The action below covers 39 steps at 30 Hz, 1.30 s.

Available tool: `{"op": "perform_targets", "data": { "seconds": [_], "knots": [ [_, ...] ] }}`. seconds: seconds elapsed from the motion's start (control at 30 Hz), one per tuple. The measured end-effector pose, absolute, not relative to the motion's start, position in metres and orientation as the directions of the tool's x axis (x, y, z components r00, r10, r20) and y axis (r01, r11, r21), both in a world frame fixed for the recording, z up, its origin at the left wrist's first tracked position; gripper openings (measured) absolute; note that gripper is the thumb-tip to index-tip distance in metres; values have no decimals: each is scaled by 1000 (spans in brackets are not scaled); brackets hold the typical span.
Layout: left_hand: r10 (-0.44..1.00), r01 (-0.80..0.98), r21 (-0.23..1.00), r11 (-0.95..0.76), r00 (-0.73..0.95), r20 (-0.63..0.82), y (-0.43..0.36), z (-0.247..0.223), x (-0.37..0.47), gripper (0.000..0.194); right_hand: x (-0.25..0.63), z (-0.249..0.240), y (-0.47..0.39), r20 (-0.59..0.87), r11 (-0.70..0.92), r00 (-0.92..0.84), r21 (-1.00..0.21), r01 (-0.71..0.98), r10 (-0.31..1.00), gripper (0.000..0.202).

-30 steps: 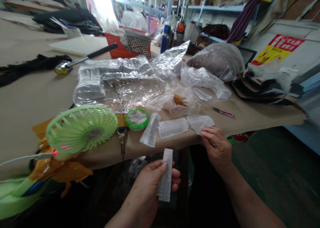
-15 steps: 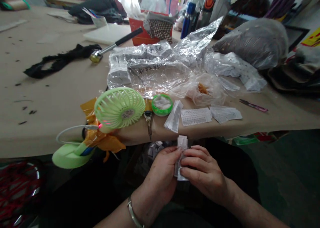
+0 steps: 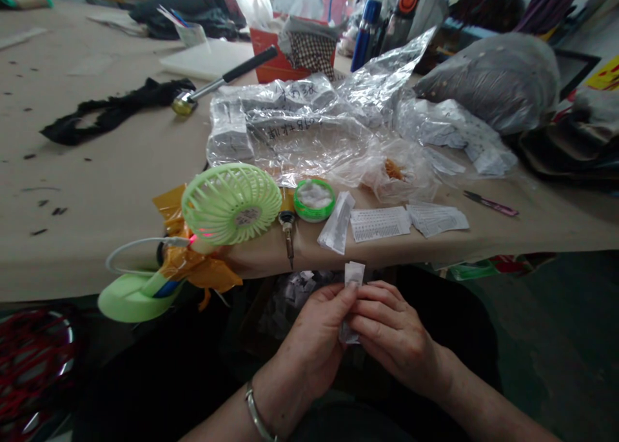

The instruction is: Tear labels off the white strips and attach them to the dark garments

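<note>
Both hands meet just below the table's front edge, around a narrow bundle of white printed labels. My left hand is closed on the bundle, its thumb pressed over the face. From the other side the fingers of my right hand wrap over the labels and hide most of them. On the table above lie a white folded strip stack, a spread row of printed labels and another fanned label stack. A green round tub with white wadding stands beside a soldering iron.
A green fan is fixed at the table edge with orange tape. Behind the labels lie clear plastic bags and a bag of rubber bands. Pink-handled snips rest at right; a hammer lies farther back.
My left thumb has moved up the bundle, and my right fingers have closed in over it, covering more of the labels. The camera view has shifted slightly.
</note>
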<state>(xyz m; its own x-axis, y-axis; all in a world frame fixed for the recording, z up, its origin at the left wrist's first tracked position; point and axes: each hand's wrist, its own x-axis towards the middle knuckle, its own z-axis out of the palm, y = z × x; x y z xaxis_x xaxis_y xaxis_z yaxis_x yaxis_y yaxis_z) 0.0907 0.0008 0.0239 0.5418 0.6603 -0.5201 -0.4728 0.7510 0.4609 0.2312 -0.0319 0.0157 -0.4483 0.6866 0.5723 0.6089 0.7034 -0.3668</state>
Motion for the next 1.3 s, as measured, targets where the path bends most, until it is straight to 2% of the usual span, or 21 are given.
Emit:
{"op": "perform_targets", "data": {
  "seconds": [0.17,0.23,0.3,0.33,0.4,0.47,0.53,0.7,0.87,0.93,1.03,1.1,1.3],
  "knots": [
    [657,-499,433,751,498,-565,0,20,90,15,232,13,-36,561,707,-448,-426,565,696,16],
    [649,-490,432,757,487,-584,0,20,88,14,235,11,-38,556,678,-395,-532,507,731,19],
    [627,-430,457,779,504,-594,-1,23,86,17,239,8,-39,516,547,-202,-708,447,832,22],
    [615,-394,472,789,510,-602,-2,24,85,18,240,7,-38,448,436,-70,-804,404,891,22],
    [599,-336,498,800,511,-617,-5,28,83,20,241,6,-33,214,178,126,-951,251,969,23],
    [599,-301,525,796,516,-612,-8,30,82,21,239,6,-26,-31,-41,132,-996,74,991,23],
    [596,-255,557,790,532,-601,-10,31,81,22,236,8,-21,-160,-158,51,-986,-44,986,18],
    [559,-190,590,785,627,-543,-12,26,75,25,227,14,-19,-216,-216,-16,-971,-98,976,20],
    [528,-243,534,810,700,-481,-13,21,70,22,227,16,-23,-289,-301,-100,-945,-128,952,19],
    [494,-248,490,836,730,-473,-15,22,69,24,230,14,-23,-316,-364,-230,-908,-210,920,28],
    [437,-236,433,870,778,-453,-21,24,67,22,236,7,-20,-265,-452,-503,-841,-296,823,44],
    [408,-224,407,885,794,-451,-27,25,66,21,238,2,-18,-204,-483,-614,-812,-329,762,43],
    [371,-194,379,905,796,-478,-41,24,66,24,230,-7,-21,-152,-561,-680,-705,-434,718,23]
  ]
}}
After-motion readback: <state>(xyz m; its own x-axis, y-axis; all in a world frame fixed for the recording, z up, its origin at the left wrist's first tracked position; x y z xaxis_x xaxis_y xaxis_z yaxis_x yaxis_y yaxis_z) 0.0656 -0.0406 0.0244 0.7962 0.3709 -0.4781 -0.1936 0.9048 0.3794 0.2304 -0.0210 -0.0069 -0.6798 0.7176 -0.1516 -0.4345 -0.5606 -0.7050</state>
